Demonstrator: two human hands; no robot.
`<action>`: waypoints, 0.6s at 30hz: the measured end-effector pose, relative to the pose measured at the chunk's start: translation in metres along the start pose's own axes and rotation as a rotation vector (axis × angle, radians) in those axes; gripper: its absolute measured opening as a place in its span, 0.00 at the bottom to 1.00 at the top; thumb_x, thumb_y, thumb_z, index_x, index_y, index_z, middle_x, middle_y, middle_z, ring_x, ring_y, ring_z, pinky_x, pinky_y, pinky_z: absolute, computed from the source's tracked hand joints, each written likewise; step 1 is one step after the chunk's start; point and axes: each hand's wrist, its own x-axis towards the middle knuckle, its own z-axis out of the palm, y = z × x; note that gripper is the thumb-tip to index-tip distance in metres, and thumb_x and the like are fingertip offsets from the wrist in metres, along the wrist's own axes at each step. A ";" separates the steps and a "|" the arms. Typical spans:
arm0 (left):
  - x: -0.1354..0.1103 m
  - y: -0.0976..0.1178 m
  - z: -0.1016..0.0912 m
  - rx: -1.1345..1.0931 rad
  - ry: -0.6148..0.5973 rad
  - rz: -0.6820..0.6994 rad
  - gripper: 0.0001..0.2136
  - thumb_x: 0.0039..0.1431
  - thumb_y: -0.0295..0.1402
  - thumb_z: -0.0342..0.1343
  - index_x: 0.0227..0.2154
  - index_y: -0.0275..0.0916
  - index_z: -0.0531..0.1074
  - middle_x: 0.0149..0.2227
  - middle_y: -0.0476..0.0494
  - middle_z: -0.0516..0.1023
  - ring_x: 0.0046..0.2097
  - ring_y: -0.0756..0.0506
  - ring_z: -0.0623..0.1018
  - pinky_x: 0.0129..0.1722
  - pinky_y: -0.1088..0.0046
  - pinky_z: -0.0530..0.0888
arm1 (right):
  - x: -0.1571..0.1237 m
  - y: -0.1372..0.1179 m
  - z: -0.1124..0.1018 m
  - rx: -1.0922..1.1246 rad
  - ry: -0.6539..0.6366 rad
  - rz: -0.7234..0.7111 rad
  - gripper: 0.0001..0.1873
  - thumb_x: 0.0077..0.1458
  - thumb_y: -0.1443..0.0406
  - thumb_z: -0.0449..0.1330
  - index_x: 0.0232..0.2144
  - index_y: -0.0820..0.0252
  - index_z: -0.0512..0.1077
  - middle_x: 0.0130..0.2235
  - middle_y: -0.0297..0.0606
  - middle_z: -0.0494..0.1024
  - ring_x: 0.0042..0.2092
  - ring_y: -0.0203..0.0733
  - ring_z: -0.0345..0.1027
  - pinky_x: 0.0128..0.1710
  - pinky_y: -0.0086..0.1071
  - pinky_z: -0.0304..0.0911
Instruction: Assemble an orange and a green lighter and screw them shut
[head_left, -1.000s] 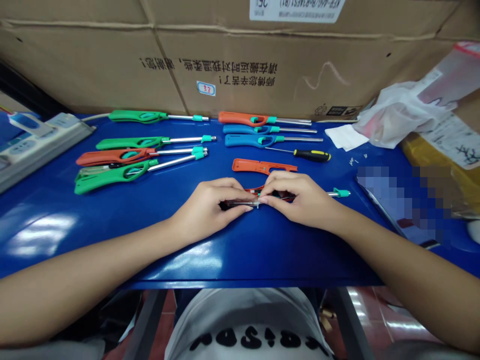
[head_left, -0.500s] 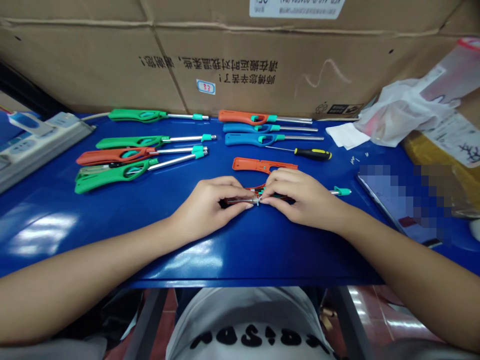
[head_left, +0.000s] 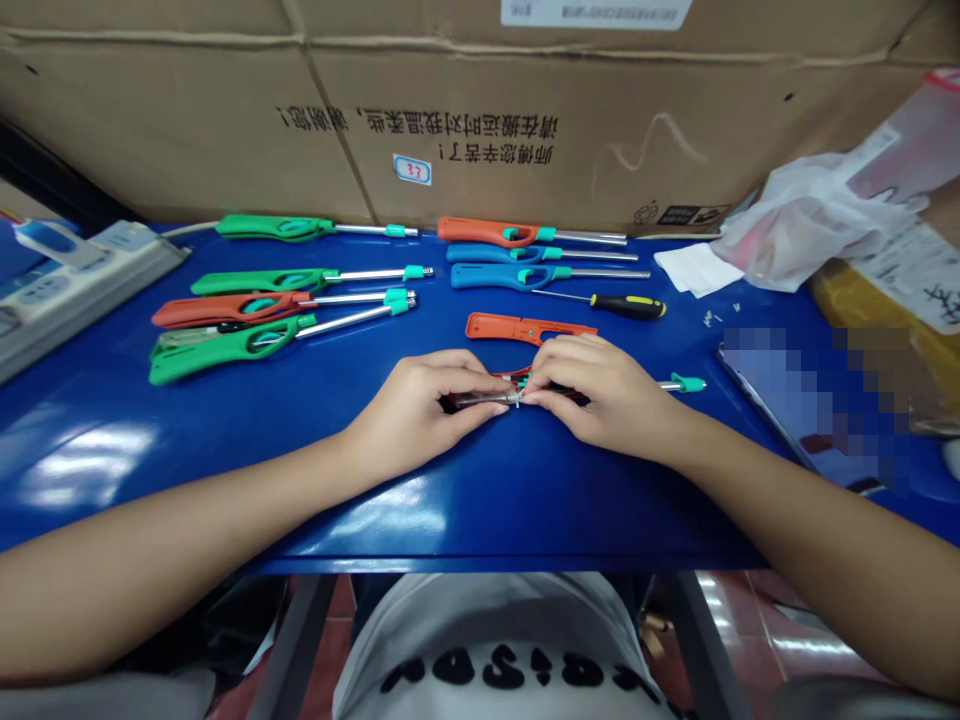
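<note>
Almost nil moved vs prev frame: L hand (head_left: 431, 408) grips tank (head_left: 484, 399), R hand (head_left: 604, 392) pinches its R end; tank btwn hands, nearside of orange shell (head_left: 499, 327), long axis L–R.

- Cardboard carton (head_left: 225, 130), back, bearing inverted Chinese print (head_left: 495, 126) and a sticker (head_left: 412, 170) marked "33".
- Power strip (head_left: 90, 285), left, with a plug (head_left: 56, 243) on it.
- Translucent plastic bag (head_left: 810, 215), right rear; white paper (head_left: 696, 270) beside it.
- Smartphone (head_left: 784, 415), right, lying aslant.
</note>
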 end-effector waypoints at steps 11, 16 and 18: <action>0.004 -0.009 -0.004 0.190 0.031 0.111 0.11 0.65 0.30 0.61 0.49 0.40 0.81 0.43 0.43 0.83 0.45 0.45 0.78 0.48 0.66 0.75 | 0.001 0.002 -0.018 -0.085 0.131 0.137 0.05 0.58 0.71 0.60 0.37 0.57 0.72 0.38 0.41 0.76 0.40 0.46 0.70 0.41 0.40 0.66; 0.005 -0.010 -0.006 0.261 -0.008 0.119 0.12 0.67 0.31 0.58 0.50 0.41 0.80 0.45 0.42 0.83 0.46 0.43 0.78 0.50 0.63 0.73 | 0.001 0.006 -0.019 -0.099 0.116 0.188 0.05 0.58 0.71 0.60 0.37 0.57 0.72 0.40 0.42 0.76 0.42 0.47 0.71 0.43 0.41 0.68; 0.006 -0.010 -0.007 0.265 -0.004 0.129 0.12 0.68 0.32 0.58 0.51 0.41 0.80 0.45 0.42 0.84 0.46 0.44 0.79 0.49 0.64 0.73 | 0.000 0.005 -0.019 -0.098 0.118 0.185 0.05 0.58 0.71 0.60 0.37 0.57 0.72 0.40 0.42 0.76 0.42 0.46 0.72 0.44 0.41 0.68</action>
